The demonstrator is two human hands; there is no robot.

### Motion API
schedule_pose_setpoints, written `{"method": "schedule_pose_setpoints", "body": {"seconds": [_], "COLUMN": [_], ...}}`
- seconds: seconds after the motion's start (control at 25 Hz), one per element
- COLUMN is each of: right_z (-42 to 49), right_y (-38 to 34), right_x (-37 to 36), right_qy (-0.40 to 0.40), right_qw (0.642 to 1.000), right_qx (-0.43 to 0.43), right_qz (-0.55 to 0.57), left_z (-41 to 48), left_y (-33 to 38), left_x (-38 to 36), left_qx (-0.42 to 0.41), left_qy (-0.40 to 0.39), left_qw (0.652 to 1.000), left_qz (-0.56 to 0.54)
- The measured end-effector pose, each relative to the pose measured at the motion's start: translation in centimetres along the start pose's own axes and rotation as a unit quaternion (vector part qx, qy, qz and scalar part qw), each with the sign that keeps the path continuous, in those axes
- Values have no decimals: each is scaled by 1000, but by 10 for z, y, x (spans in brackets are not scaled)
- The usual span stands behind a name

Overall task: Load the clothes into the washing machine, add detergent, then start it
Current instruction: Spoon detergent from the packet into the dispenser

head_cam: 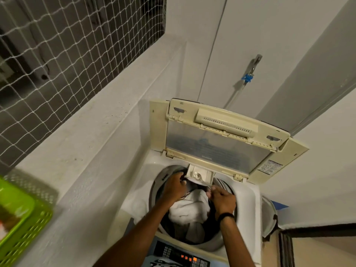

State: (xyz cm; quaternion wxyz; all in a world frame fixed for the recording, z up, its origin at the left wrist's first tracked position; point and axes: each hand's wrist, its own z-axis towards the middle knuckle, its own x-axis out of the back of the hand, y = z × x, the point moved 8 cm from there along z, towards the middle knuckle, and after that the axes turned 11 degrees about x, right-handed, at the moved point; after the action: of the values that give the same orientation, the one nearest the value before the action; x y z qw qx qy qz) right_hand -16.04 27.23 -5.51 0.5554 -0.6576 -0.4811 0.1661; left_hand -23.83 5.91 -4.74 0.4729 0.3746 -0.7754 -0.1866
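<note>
Two hands in drum (156, 187): my left hand (174, 186) curled on clothes (189, 208), my right hand (222, 199) pinching heap's far edge. Step: loading, judged nearly done. White heap inside washing machine (248, 191), long axis near-to-far. Drum mouth faces up; lid (217, 143) raised behind. Next: let go, reach detergent drawer (199, 175).

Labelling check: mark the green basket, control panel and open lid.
green basket (28, 234): head view, perforated side wall.
control panel (179, 254): head view, lit button area.
open lid (215, 147): head view, translucent window.
</note>
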Motion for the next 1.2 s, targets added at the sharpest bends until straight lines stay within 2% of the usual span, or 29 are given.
{"method": "schedule_pose_setpoints", "body": {"seconds": [0.08, 0.24, 0.32, 0.44, 0.52, 0.68, 0.8, 0.88, 0.92, 1.0, 1.04, 1.08, 1.12, 1.2], "right_z": [-11, -53, -79, -124, -160, -248, -312, -348, -362, -394, -407, -417, -423, -423], "right_y": [-2, -61, -102, -155, -190, -257, -284, -292, -294, -294, -293, -291, -287, -276], "right_x": [-2, -8, -28, -65, -94, -148, -198, -232, -248, -275, -285, -293, -300, -314], "right_qy": [-16, -73, -170, -276, -361, -516, -583, -595, -578, -514, -492, -500, -523, -566], "right_qw": [993, 969, 958, 931, 912, 822, 770, 733, 701, 596, 558, 547, 559, 617], "right_qx": [-41, -31, 0, 0, 53, 183, 223, 322, 418, 598, 641, 641, 611, 509], "right_qz": [106, 236, 230, 240, 186, 154, 133, 75, 4, -150, -189, -200, -202, -200], "left_z": [-17, -76, -118, -191, -249, -351, -400, -422, -428, -433, -432, -430, -428, -424], "left_y": [-3, -4, -8, -17, -30, -60, -106, -138, -151, -170, -178, -184, -188, -192], "left_x": [23, 96, 141, 207, 251, 314, 345, 357, 362, 370, 372, 374, 375, 376], "left_qx": [-4, -35, -52, -79, -90, -68, 8, 75, 109, 173, 199, 218, 227, 227], "left_qy": [27, 119, 165, 248, 320, 473, 590, 636, 648, 651, 644, 635, 629, 623], "left_qw": [999, 984, 968, 931, 897, 841, 769, 730, 724, 728, 733, 737, 741, 747], "left_qz": [-34, -128, -182, -258, -292, -255, -246, -240, -211, -129, -95, -74, -60, -46]}}
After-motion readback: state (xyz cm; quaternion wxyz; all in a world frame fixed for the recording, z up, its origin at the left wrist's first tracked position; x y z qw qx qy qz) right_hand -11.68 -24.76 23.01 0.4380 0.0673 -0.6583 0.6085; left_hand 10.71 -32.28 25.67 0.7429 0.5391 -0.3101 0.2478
